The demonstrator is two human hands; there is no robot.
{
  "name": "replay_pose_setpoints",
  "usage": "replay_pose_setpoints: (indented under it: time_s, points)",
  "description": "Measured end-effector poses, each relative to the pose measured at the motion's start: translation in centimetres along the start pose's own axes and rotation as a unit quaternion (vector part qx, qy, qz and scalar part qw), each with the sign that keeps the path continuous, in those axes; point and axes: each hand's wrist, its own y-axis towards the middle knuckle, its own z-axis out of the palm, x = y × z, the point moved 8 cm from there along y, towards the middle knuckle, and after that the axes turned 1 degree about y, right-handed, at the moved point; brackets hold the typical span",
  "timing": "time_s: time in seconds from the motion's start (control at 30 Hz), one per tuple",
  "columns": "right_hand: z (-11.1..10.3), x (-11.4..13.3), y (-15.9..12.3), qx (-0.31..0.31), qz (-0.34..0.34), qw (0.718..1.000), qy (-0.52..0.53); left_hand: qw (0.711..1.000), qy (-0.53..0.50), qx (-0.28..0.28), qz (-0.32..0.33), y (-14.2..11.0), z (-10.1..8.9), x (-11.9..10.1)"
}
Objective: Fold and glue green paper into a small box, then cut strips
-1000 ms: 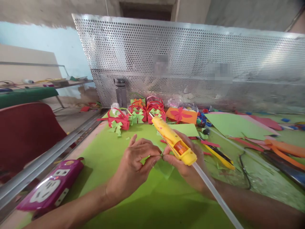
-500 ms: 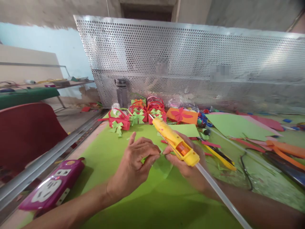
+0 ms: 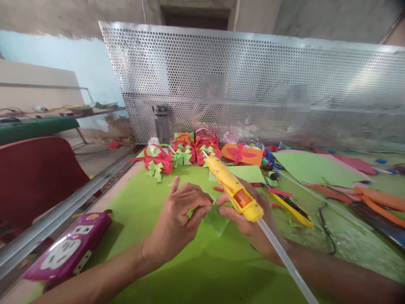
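Low over the table, my left hand (image 3: 180, 215) pinches the edge of a small light green paper piece (image 3: 217, 223) between thumb and fingers. My right hand (image 3: 257, 228) has a yellow hot glue gun (image 3: 229, 179) in its grip, nozzle pointing away and up to the left. A long, clear glue stick (image 3: 286, 261) trails from the gun's back end. The right thumb and forefinger come close to the paper's upper edge; whether they touch it I cannot make out. Green on green makes the paper's outline hard to see.
Small red paper baskets (image 3: 158, 162) with green bows stand at the back, near a grey bottle (image 3: 162, 124). A purple power strip (image 3: 71, 245) lies at left. Right are a yellow cutter knife (image 3: 292, 209), green sheets (image 3: 316, 166) and paper scraps. A perforated metal panel (image 3: 253, 71) closes the back.
The glue gun has tilted slightly, its nozzle shifting a little right and its glue stick swinging left. The left hand keeps its pinch on the paper almost unmoved.
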Motion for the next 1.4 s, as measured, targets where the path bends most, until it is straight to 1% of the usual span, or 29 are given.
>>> replay_pose_setpoints:
  time_s: [0.27, 0.43, 0.57, 0.7, 0.8, 0.9, 0.97, 1.07, 1.23, 1.4]
  points:
    - [0.7, -0.6, -0.4, 0.009, 0.024, 0.999, 0.036, 1.0, 0.003, 0.006, -0.011, 0.0, 0.7, -0.2]
    - [0.6, -0.6, -0.7, 0.021, 0.004, 0.999, 0.035, 1.0, 0.012, -0.004, 0.014, 0.0, 0.4, -1.0]
    - [0.4, -0.3, -0.6, 0.033, 0.002, 0.999, 0.024, 1.0, 0.015, -0.016, 0.021, 0.0, 0.0, -0.9]
    - [-0.9, -0.2, 0.0, -0.012, -0.008, 1.0, -0.017, 0.998, 0.027, -0.046, 0.034, 0.4, -1.0, -0.5]
    - [-1.4, -0.3, 0.5, -0.028, 0.001, 0.999, -0.043, 0.998, 0.025, -0.044, 0.024, 0.6, -1.3, -0.3]
    - [-1.1, -0.2, 0.6, -0.023, -0.003, 0.999, -0.038, 0.999, 0.018, -0.02, 0.024, 0.7, -0.8, -0.5]
    - [-0.5, -0.1, 0.3, -0.011, -0.015, 1.0, -0.025, 0.999, 0.02, -0.009, 0.023, 0.6, -0.3, -0.6]
    - [0.3, -0.6, -0.3, 0.008, -0.013, 1.0, -0.003, 1.0, 0.017, 0.001, 0.014, 0.4, 0.3, -0.5]
    - [1.1, -1.1, -0.8, 0.049, -0.012, 0.999, -0.017, 1.0, -0.004, 0.001, 0.015, 0.2, 0.6, -0.6]
    - [1.0, -1.3, -0.8, 0.055, -0.01, 0.997, -0.045, 1.0, -0.006, -0.006, 0.028, 0.4, 0.5, -0.8]
